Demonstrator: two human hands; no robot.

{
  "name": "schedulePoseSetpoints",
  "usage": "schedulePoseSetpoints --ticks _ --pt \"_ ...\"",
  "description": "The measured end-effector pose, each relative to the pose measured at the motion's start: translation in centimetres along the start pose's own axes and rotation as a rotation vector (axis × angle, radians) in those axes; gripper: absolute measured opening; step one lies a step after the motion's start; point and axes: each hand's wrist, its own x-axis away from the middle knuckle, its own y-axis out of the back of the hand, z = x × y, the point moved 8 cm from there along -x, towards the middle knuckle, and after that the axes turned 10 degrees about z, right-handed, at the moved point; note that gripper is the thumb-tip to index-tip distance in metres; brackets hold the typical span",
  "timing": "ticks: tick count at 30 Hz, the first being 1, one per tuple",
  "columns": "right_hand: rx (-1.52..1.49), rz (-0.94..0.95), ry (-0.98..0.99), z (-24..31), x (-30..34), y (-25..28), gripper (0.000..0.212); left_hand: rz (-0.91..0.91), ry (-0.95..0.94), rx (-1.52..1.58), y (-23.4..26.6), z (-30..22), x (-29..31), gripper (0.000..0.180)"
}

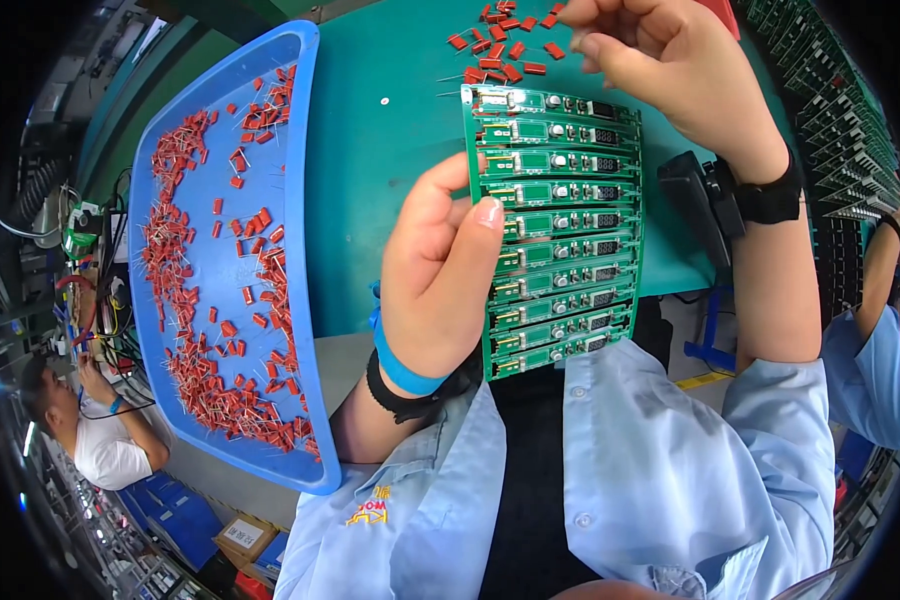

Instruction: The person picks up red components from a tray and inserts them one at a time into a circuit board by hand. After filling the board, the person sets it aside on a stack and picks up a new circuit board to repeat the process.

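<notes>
Green matting covers the table (390, 200), and on its left side lies a big blue plastic tray (220, 300), tilted toward the person and strewn with small red parts (185, 250) that have thin wire legs. Next in size is the circuit board panel (560, 225), held upright above the table edge, in front of the person's chest: a tall green sheet made of about ten narrow strips stacked one above another, each carrying a pale rectangle, small round silver dots and a little dark display near its right end, with gold contacts at the left. The left hand (435, 275) grips the panel's left edge, thumb pressed on the front face and fingers curled behind. Above the panel's top right corner, the right hand (660, 60) has its fingertips drawn together; what they pinch cannot be made out. Just beside it, a small heap of loose red parts (505, 50) rests on the matting.
</notes>
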Motion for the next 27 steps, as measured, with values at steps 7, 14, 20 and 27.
schedulePoseSetpoints --ticks 7,14,20,27 --pt "0.174 0.121 0.532 2.4 -1.0 -2.4 0.022 0.004 -0.001 -0.002 -0.1 0.0 0.0 0.035" --pt "0.302 0.044 1.001 6.6 2.7 -3.1 0.028 0.010 -0.016 -0.005 0.2 -0.1 0.2 0.035" --pt "0.485 0.093 0.238 4.9 1.4 -3.0 0.034 0.039 -0.037 0.029 0.0 0.0 0.3 0.037" --pt "0.337 0.039 0.171 4.4 1.0 -3.2 0.036 0.016 -0.051 0.060 0.3 0.2 0.4 0.039"
